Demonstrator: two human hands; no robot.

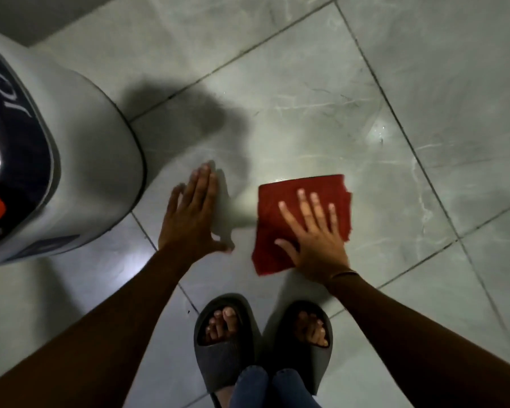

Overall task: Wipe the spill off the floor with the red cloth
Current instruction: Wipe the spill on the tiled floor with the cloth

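Here, right hand (315, 240) flat, fingers spread, pressing red cloth (302, 222); cloth square-ish, tilted; left hand (193, 212) released.

Red cloth (304, 222) partly hidden under right hand (315, 234); spill not discernible; white appliance (80, 160) cut off at left edge; lettering unreadable.

The floor (292, 69) is pale grey marbled tile with dark grout lines running diagonally; a folded red cloth (277, 219) lies flat on it near the centre, with the right hand (315, 231) spread palm-down on top; at nine o'clock of the cloth the left hand (193, 213) rests flat on bare tile; at six o'clock stand two dark slippers (227, 348); at ten o'clock sits a large white rounded appliance (95, 148).
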